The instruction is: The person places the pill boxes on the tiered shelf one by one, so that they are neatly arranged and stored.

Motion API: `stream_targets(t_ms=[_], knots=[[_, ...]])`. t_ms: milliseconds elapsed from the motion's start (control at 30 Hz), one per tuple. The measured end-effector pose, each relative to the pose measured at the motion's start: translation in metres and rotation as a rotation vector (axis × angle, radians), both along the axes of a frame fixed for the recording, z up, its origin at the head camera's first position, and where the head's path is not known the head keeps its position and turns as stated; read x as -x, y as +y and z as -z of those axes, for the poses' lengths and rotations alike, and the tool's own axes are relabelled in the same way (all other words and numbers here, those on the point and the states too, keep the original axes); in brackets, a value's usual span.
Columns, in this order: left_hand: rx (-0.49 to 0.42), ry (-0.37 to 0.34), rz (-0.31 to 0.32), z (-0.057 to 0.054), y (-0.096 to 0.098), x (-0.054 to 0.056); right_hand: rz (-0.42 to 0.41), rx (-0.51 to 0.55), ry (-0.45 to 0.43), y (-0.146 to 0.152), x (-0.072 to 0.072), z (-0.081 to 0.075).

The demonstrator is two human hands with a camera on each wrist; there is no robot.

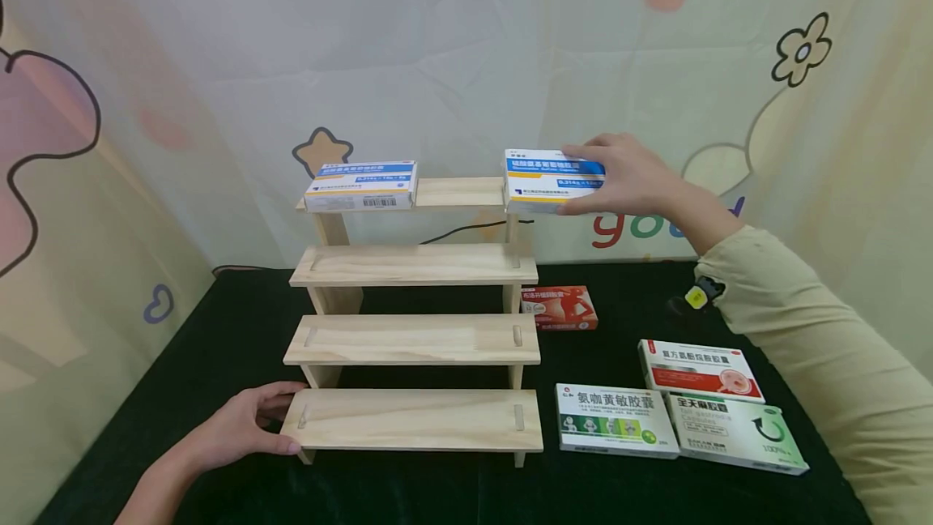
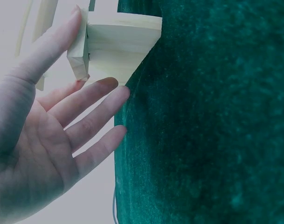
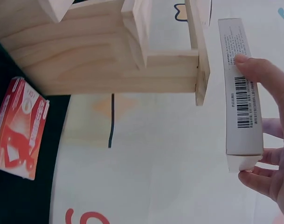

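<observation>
A wooden stepped rack [image 1: 411, 339] with several tiers stands in the middle of the head view. My left hand [image 1: 232, 432] pinches the left end of its lowest board [image 2: 79, 56] between thumb and forefinger, the other fingers extended. At the top tier's right end, my right hand [image 1: 627, 177] grips a blue-and-white medicine box [image 1: 535, 177] by its right side. The right wrist view has the box's barcode side [image 3: 239, 93] facing the camera, with a gap between it and the top board. A similar medicine box [image 1: 362, 187] lies on the top tier's left end.
Right of the rack, a red medicine box [image 1: 561, 308] lies on the dark green cloth [image 1: 619, 501]. Nearer the front are a red-and-white box [image 1: 700, 371], a green-striped box [image 1: 615, 421] and a pale green box [image 1: 736, 432]. A patterned curtain [image 1: 437, 63] hangs behind.
</observation>
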State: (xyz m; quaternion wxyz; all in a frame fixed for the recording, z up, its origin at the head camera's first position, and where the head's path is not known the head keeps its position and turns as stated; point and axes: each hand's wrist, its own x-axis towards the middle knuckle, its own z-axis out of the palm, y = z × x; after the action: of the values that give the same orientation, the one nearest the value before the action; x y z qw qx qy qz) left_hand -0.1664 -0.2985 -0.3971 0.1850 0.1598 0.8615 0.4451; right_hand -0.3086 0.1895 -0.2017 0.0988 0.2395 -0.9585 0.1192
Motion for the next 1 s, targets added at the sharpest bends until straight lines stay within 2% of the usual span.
stream_targets(t_ms=[667, 1000], knots=[[-0.004, 0.003, -0.003, 0.004, -0.002, 0.001, -0.046, 0.027, 0.031, -0.034, 0.004, 0.0], [0.006, 0.011, -0.009, 0.003, -0.002, 0.001, -0.042, 0.02, 0.029, -0.051, 0.003, -0.003]])
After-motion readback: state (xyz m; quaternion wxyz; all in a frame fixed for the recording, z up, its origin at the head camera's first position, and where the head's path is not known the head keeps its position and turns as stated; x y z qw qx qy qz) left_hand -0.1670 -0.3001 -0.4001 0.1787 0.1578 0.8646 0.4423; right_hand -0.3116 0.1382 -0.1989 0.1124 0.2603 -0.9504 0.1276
